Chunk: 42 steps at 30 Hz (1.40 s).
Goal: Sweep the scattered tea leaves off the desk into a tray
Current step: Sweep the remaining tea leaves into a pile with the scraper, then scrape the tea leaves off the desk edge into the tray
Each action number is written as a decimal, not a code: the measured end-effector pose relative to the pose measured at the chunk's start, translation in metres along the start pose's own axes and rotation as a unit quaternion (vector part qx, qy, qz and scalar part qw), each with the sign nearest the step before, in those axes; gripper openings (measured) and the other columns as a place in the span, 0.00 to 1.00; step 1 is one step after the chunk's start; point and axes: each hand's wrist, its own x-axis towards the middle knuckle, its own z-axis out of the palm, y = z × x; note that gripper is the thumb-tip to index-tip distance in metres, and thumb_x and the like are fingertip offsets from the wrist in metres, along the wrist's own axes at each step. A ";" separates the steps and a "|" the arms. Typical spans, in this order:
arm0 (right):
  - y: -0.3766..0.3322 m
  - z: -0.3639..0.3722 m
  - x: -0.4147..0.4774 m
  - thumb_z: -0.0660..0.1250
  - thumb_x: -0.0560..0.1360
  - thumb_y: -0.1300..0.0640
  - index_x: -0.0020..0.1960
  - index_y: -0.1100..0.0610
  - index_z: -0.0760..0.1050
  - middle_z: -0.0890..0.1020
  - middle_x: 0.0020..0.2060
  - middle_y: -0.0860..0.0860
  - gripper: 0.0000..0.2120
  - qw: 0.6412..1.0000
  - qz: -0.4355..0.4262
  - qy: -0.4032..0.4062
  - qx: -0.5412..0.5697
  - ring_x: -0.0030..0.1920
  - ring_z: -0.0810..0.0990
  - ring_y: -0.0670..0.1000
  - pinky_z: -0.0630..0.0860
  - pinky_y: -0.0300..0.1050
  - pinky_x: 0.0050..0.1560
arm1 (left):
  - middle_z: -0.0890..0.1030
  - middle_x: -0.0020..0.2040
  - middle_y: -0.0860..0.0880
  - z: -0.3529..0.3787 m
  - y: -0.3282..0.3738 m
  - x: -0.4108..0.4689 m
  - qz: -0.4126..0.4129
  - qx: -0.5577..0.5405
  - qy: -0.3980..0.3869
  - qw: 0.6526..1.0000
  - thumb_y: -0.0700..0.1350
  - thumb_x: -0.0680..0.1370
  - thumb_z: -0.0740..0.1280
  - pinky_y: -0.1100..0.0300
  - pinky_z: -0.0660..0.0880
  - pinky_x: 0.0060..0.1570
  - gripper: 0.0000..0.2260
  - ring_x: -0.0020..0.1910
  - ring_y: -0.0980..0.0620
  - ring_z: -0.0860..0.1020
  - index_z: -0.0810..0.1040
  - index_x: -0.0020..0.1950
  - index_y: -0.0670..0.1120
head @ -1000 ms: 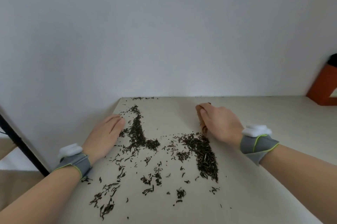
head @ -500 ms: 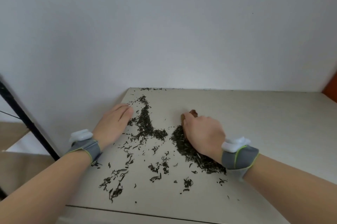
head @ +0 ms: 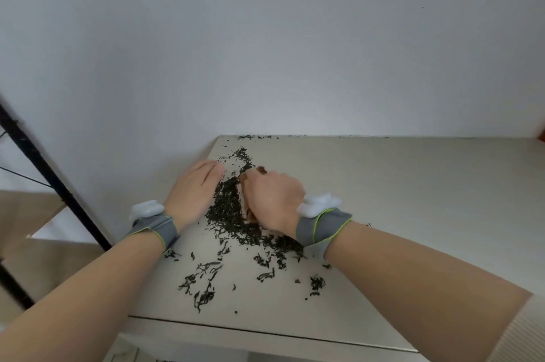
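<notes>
Wiry dark tea leaves (head: pixel 233 208) heaped btwn hands.

A plain room: pale desk (head: pixel 413 199) against a bare white wall (head: pixel 265 37).

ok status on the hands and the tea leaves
Left hand flat, open on desk. Right hand closed on brown tool. Tea leaves heaped between hands, strays nearer. No tray visible.
</notes>
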 end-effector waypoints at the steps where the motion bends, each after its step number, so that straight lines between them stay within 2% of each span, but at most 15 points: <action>1: 0.007 -0.010 -0.007 0.54 0.84 0.55 0.58 0.56 0.72 0.79 0.38 0.53 0.10 1.000 0.015 0.011 0.015 0.32 0.76 0.57 0.73 0.48 0.31 | 0.75 0.72 0.51 -0.003 0.001 -0.001 -0.004 -0.004 0.003 1.000 0.58 0.87 0.51 0.58 0.61 0.72 0.24 0.72 0.50 0.71 0.77 0.72 0.47; 4: 0.045 -0.039 -0.043 0.48 0.86 0.50 0.63 0.52 0.73 0.80 0.36 0.50 0.16 0.997 0.049 0.052 0.044 0.33 0.79 0.55 0.79 0.52 0.34 | 0.74 0.74 0.49 -0.012 0.004 -0.009 -0.010 -0.004 0.003 1.000 0.56 0.87 0.51 0.57 0.60 0.73 0.23 0.74 0.48 0.70 0.76 0.74 0.46; 6: 0.077 -0.053 -0.074 0.47 0.86 0.48 0.64 0.49 0.72 0.81 0.35 0.49 0.16 0.995 0.066 0.055 0.050 0.32 0.80 0.54 0.80 0.54 0.35 | 0.74 0.75 0.48 -0.018 0.005 -0.020 -0.004 -0.003 -0.002 1.000 0.56 0.87 0.52 0.58 0.59 0.72 0.23 0.74 0.49 0.69 0.76 0.74 0.46; 10: 0.138 -0.061 -0.141 0.46 0.85 0.42 0.65 0.45 0.70 0.80 0.37 0.51 0.18 0.991 0.122 0.060 0.012 0.36 0.80 0.58 0.78 0.51 0.40 | 0.75 0.73 0.50 -0.030 0.002 -0.051 -0.001 -0.010 -0.004 1.000 0.57 0.87 0.52 0.60 0.59 0.70 0.23 0.73 0.50 0.70 0.76 0.73 0.48; 13: 0.156 -0.054 -0.176 0.45 0.83 0.42 0.65 0.44 0.68 0.80 0.37 0.51 0.18 0.985 0.165 0.045 -0.034 0.40 0.80 0.61 0.77 0.51 0.42 | 0.76 0.72 0.53 -0.035 0.000 -0.073 0.002 -0.032 -0.002 0.999 0.57 0.86 0.52 0.59 0.60 0.71 0.22 0.73 0.52 0.70 0.77 0.72 0.50; 16: 0.137 -0.044 -0.188 0.45 0.84 0.45 0.63 0.46 0.68 0.83 0.42 0.54 0.16 0.982 0.161 0.052 -0.085 0.42 0.81 0.62 0.76 0.51 0.42 | 0.75 0.72 0.54 -0.033 0.000 -0.097 -0.001 -0.039 -0.013 0.999 0.59 0.86 0.52 0.52 0.61 0.76 0.23 0.74 0.52 0.70 0.77 0.72 0.51; 18: 0.110 -0.036 -0.182 0.49 0.82 0.50 0.59 0.49 0.68 0.82 0.41 0.55 0.11 0.984 0.135 0.061 -0.096 0.40 0.81 0.62 0.72 0.51 0.38 | 0.75 0.72 0.54 -0.032 -0.002 -0.108 -0.004 -0.044 -0.011 0.999 0.60 0.86 0.52 0.51 0.61 0.77 0.23 0.73 0.53 0.70 0.77 0.72 0.51; 22: 0.048 -0.021 -0.154 0.55 0.77 0.57 0.55 0.53 0.68 0.82 0.42 0.55 0.07 0.991 0.093 0.039 -0.092 0.40 0.81 0.62 0.66 0.49 0.36 | 0.75 0.72 0.55 -0.033 -0.004 -0.121 0.002 -0.034 -0.011 0.999 0.57 0.87 0.52 0.55 0.60 0.76 0.21 0.73 0.54 0.69 0.77 0.71 0.52; 26: -0.002 -0.009 -0.126 0.57 0.76 0.61 0.55 0.56 0.69 0.80 0.43 0.55 0.09 0.993 0.069 0.035 -0.084 0.39 0.78 0.61 0.65 0.49 0.36 | 0.75 0.72 0.55 -0.033 -0.006 -0.126 -0.007 -0.047 0.001 0.999 0.55 0.87 0.53 0.58 0.59 0.75 0.20 0.73 0.55 0.69 0.78 0.71 0.50; 29: -0.025 -0.005 -0.109 0.56 0.76 0.64 0.54 0.57 0.69 0.79 0.42 0.55 0.09 0.993 0.072 0.035 -0.082 0.35 0.71 0.60 0.65 0.49 0.35 | 0.76 0.70 0.57 -0.032 -0.004 -0.125 -0.012 -0.058 0.015 0.998 0.54 0.87 0.54 0.63 0.59 0.71 0.19 0.71 0.58 0.70 0.79 0.70 0.50; 31: -0.036 -0.003 -0.101 0.55 0.76 0.64 0.54 0.57 0.69 0.79 0.42 0.55 0.09 0.994 0.068 0.035 -0.078 0.35 0.70 0.59 0.65 0.49 0.36 | 0.76 0.69 0.57 -0.032 -0.003 -0.125 -0.010 -0.073 0.017 0.997 0.53 0.87 0.54 0.64 0.59 0.70 0.19 0.70 0.58 0.70 0.79 0.70 0.50; 34: -0.049 0.001 -0.093 0.55 0.76 0.63 0.55 0.57 0.70 0.80 0.42 0.55 0.09 0.995 0.064 0.036 -0.070 0.38 0.75 0.60 0.66 0.49 0.36 | 0.77 0.68 0.57 -0.034 -0.001 -0.125 -0.014 -0.099 0.030 0.995 0.52 0.88 0.54 0.64 0.60 0.69 0.18 0.68 0.60 0.70 0.79 0.70 0.49; 37: -0.052 0.001 -0.088 0.54 0.78 0.61 0.55 0.56 0.70 0.77 0.42 0.55 0.10 0.997 0.068 0.035 -0.034 0.37 0.73 0.60 0.67 0.49 0.37 | 0.79 0.68 0.55 -0.039 -0.005 -0.127 -0.037 -0.143 0.057 0.987 0.52 0.87 0.55 0.63 0.63 0.67 0.18 0.67 0.59 0.72 0.80 0.69 0.48; 40: -0.043 -0.009 -0.086 0.53 0.81 0.56 0.51 0.53 0.69 0.75 0.39 0.55 0.07 0.993 0.103 0.054 0.005 0.39 0.76 0.61 0.69 0.50 0.39 | 0.80 0.67 0.54 -0.045 -0.030 -0.139 -0.080 -0.179 0.082 0.977 0.60 0.82 0.53 0.57 0.67 0.69 0.24 0.67 0.54 0.74 0.81 0.67 0.51; 42: -0.040 -0.016 -0.085 0.53 0.81 0.55 0.50 0.55 0.70 0.77 0.40 0.55 0.09 0.993 0.114 0.037 -0.009 0.39 0.76 0.61 0.73 0.51 0.39 | 0.79 0.68 0.54 -0.047 -0.063 -0.154 -0.127 -0.194 0.091 0.968 0.61 0.81 0.52 0.50 0.68 0.72 0.26 0.69 0.52 0.74 0.80 0.68 0.51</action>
